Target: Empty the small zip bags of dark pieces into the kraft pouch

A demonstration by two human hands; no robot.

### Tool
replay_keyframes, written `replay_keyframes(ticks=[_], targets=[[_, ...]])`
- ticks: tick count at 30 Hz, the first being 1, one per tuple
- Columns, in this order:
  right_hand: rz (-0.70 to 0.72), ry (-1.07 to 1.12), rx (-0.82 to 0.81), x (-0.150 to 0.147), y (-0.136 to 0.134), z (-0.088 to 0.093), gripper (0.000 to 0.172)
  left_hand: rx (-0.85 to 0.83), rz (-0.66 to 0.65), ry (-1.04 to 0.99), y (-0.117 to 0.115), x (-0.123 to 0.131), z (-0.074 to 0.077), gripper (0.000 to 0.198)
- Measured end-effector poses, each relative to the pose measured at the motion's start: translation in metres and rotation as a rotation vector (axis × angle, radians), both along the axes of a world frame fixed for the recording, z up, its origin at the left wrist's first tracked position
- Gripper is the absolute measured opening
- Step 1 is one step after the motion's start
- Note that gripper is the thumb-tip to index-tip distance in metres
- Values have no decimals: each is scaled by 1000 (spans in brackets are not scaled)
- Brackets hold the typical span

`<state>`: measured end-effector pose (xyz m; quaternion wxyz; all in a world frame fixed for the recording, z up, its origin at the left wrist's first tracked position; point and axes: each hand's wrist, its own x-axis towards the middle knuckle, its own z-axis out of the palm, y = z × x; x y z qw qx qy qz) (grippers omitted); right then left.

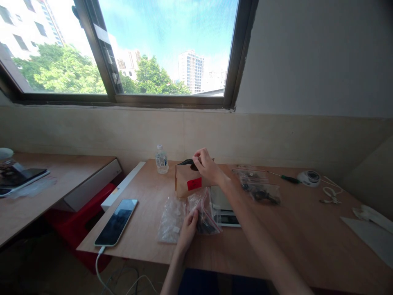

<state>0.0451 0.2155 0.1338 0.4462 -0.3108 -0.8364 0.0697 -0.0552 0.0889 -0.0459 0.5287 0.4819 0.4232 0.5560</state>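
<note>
My left hand [189,226] is closed on the edge of a clear zip bag [209,223] with dark items inside. Above the open top of a brown paper bag [181,180] with a red label [194,184], my right hand [206,163] has its fingers pinched together. Something dark shows just under those fingertips, but I cannot tell whether they hold it. Black material sticks up from the paper bag's mouth. Beside my left hand lies another clear plastic bag [167,221]. A flat scale-like device [230,221] is partly hidden behind the zip bag and my right forearm.
A phone [116,223] on a cable lies at the left, with a water bottle [161,159] at the back. To the right are zip bags of parts [264,193], a green-handled screwdriver [289,179], a white dome camera [308,178] and a coiled white cable [331,196].
</note>
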Motion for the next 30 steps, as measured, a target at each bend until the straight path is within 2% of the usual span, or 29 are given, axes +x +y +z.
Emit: replay_keyframes(ticks=[5, 8, 11, 16, 22, 24, 26, 28, 30], targets=[[41, -128, -4, -8, 12, -4, 19, -57, 43, 11, 2, 0, -2, 55], [48, -17, -14, -8, 13, -2, 17, -74, 60, -14, 3, 0, -3, 55], [83, 70, -55, -7, 13, 5, 22, -87, 40, 15, 4, 1, -4, 51], [177, 1, -91, -6, 14, 8, 29, -71, 31, 73, 2, 3, -3, 45], [13, -226, -78, -8, 10, -3, 31, -48, -11, 109, 0, 4, 0, 43], [-25, -171, -53, -6, 2, -3, 36, -44, -12, 111, 0, 4, 0, 43], [-61, -15, -21, 0, -9, -6, 36, -38, 7, 119, -1, 4, 0, 43], [-102, 196, -28, 11, -20, -18, 28, -32, 52, 132, -2, 3, -3, 42], [-151, 383, -101, 23, -28, -42, 22, -47, 151, 133, -5, 2, -8, 41]])
